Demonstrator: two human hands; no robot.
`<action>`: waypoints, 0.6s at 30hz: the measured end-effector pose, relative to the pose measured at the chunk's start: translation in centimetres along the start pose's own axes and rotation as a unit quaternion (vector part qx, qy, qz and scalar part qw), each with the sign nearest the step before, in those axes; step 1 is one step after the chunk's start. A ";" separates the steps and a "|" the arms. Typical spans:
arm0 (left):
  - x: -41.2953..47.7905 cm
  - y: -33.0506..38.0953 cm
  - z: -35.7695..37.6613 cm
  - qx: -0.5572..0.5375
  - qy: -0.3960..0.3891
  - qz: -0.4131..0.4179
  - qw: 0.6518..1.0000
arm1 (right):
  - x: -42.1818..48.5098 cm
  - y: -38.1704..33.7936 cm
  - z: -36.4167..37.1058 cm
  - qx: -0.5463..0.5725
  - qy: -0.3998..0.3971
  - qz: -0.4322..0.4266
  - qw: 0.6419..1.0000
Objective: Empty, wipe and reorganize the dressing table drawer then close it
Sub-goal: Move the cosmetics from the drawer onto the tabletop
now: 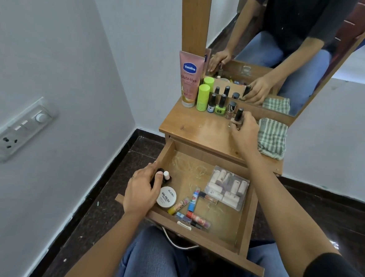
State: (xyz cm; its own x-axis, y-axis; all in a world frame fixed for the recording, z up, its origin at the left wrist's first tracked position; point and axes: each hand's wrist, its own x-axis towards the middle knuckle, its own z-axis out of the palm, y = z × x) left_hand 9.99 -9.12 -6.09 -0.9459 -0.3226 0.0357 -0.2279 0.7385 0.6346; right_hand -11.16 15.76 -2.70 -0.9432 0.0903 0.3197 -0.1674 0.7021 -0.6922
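Drawer (246,220) of the dressing table stands pulled wide open beneath the tabletop (199,131). Inside lie a round Zudio nail polish tub (166,197), loose lip balm sticks (194,199) and a clear case of small tubes (227,189). The left hand (142,190) grips small bottles (166,176) at the drawer's left side. The right hand (245,132) pinches a black-capped nail polish bottle (237,118) on the tabletop, just beside 3 other polish bottles (220,107), a green container (203,97) and a Vaseline tube (189,80). A checked cloth (271,136) lies at the right.
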 end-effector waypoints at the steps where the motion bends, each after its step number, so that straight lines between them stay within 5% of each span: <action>1: 0.0 -0.1 0.0 0.001 -0.001 0.000 1.000 | 0.0 0.0 0.1 -0.004 0.001 0.007 1.000; 18: -0.1 0.3 -0.1 -0.001 0.012 -0.007 1.000 | 1.0 -5.5 6.4 0.048 -0.022 0.012 0.999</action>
State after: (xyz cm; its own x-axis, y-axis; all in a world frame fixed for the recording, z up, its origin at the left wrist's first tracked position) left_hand 10.05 -8.85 -5.83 -0.9367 -0.3470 0.0459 -0.2403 0.7328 0.6366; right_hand -13.00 7.47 -2.66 -0.9587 0.0742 0.2744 -0.1683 0.6295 -0.7585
